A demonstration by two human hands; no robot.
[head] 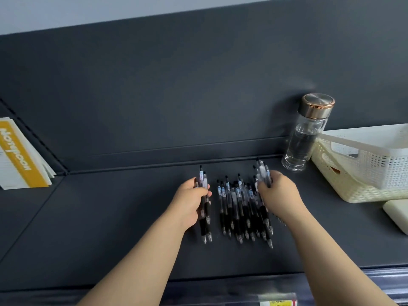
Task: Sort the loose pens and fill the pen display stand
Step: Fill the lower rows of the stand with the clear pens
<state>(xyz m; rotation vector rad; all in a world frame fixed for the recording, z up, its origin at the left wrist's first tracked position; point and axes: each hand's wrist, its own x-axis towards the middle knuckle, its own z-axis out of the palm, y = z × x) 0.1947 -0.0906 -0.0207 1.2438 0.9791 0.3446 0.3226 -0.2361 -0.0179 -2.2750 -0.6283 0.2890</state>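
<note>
Head view: glass bottle (305, 138) stands just beyond my right hand (278, 195), white basket (364, 164) beside it, yellow booklets (19, 155) far left. Pen pile (240, 206) lies on dark mat (110, 217) between my hands, long axes running away from me, tips toward me. Left hand (189, 202) curled round two pens (204, 195). Right hand clutches blurred pen bundle (262, 173), same heading.

A: Pens (262, 172) in the right hand (279, 195) are blurring, can't get a count.
B: Yep. That hand's also covering the pile (238, 204) on its right side; print's coming out too small to read.
A: Basket (364, 173) & cream block (397, 215)?
B: Both getting cut by the right edge. Booklet (19, 155) is running off the left, yellow sticker (278, 301) off the bottom, blurry.
</note>
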